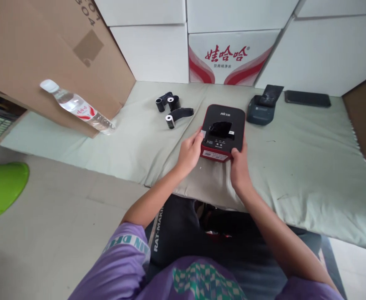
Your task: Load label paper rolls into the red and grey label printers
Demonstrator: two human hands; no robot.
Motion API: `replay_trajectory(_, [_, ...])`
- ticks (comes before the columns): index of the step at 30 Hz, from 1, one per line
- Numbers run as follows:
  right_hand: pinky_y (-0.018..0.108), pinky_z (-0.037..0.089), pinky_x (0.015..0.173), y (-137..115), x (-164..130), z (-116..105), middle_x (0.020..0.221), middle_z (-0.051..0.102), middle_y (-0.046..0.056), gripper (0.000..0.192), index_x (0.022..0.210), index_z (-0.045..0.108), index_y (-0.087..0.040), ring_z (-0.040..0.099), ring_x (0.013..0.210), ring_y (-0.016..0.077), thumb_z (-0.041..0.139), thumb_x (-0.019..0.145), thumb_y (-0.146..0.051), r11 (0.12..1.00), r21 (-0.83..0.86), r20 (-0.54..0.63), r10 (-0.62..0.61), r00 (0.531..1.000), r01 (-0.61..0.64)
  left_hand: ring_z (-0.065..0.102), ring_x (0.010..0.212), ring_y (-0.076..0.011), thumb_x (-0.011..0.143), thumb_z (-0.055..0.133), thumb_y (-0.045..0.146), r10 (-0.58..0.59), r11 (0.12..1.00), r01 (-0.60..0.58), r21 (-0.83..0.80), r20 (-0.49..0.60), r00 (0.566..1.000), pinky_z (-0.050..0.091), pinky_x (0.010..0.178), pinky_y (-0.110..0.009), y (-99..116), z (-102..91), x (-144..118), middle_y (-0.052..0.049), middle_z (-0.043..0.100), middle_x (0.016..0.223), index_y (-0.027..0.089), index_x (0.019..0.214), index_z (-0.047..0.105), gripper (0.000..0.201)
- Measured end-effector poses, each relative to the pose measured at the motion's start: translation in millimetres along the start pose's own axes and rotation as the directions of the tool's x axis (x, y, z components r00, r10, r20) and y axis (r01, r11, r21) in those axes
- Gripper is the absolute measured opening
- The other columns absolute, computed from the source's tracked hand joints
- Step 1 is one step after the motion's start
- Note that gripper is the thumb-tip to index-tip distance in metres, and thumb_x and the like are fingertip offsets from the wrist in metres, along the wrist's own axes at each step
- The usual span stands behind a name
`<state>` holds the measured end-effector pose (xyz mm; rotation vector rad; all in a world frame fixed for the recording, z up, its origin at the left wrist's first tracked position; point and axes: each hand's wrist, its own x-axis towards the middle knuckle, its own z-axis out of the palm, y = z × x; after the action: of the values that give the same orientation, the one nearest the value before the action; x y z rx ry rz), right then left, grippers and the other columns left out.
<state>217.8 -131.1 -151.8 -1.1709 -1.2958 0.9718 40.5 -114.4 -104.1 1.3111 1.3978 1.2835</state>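
At frame centre the label printer (pixel 222 131) sits between both hands, long axis running away from the person; left hand (pixel 189 153) and right hand (pixel 239 168) grasp its near corners, equally close.

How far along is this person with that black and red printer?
Early, it seems. Both hands, left and right, grip the printer at its near corners on the cloth-covered table. Its lid looks shut. The black ribbon rolls lie apart to its left, untouched. A second, grey printer sits behind.
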Motion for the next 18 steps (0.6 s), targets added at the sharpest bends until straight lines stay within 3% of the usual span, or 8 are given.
replay_trajectory(3, [0.062,0.026,0.141,-6,-5,3,0.172,0.05,-0.001,0.063,0.163,0.048,-0.038,0.042,0.164,0.0276,0.049,0.1,-0.041,0.999,0.03,-0.082,0.022,0.996,-0.02,0.062,0.148,-0.0279,0.107,0.055,0.039,-0.043,0.998,0.043,-0.041,-0.007,0.999,0.043,0.128,-0.041,-13,1.4,-5,-0.005,0.081,0.133,0.026,0.113,0.082,0.03])
replay_trajectory(7, [0.059,0.024,0.142,-9,-5,2,0.171,0.051,0.001,0.063,0.16,0.052,-0.034,0.036,0.167,0.0263,0.049,0.098,-0.035,0.998,-0.001,-0.079,0.057,0.995,-0.057,0.065,0.144,-0.0252,0.105,0.059,0.036,-0.054,0.995,0.054,-0.083,0.001,0.999,0.047,0.124,-0.038,-22,3.5,-9,-0.004,0.078,0.141,0.027,0.123,0.077,0.027])
replay_trajectory(10, [0.058,0.022,0.143,-6,-6,-3,0.176,0.045,0.002,0.064,0.163,0.048,-0.033,0.033,0.169,0.0255,0.051,0.099,-0.039,0.997,-0.001,-0.06,0.073,0.996,-0.073,0.071,0.128,-0.0238,0.1,0.063,0.032,-0.079,0.99,0.074,-0.122,-0.033,0.996,0.054,0.112,-0.035,-21,3.3,-5,-0.007,0.08,0.133,0.024,0.119,0.072,0.023])
replay_trajectory(14, [0.064,0.029,0.138,-4,6,-15,0.177,0.044,0.007,0.069,0.167,0.038,-0.036,0.042,0.165,0.0293,0.053,0.102,-0.056,0.992,0.075,-0.078,0.105,0.991,-0.099,0.071,0.108,-0.0205,0.091,0.064,0.025,-0.141,0.978,0.138,-0.159,-0.004,0.99,0.055,0.097,-0.032,-18,0.1,8,-0.005,0.077,0.11,0.022,0.103,0.066,0.012])
replay_trajectory(18, [0.063,0.039,0.132,-3,38,-22,0.168,0.052,0.008,0.067,0.161,0.045,-0.04,0.053,0.157,0.0304,0.052,0.101,-0.068,0.998,0.058,-0.119,-0.008,0.993,0.015,0.068,0.102,-0.0192,0.087,0.061,0.021,-0.198,0.949,0.206,-0.237,0.055,0.979,0.054,0.093,-0.031,-16,-2.2,15,-0.003,0.072,0.103,0.023,0.099,0.061,0.013])
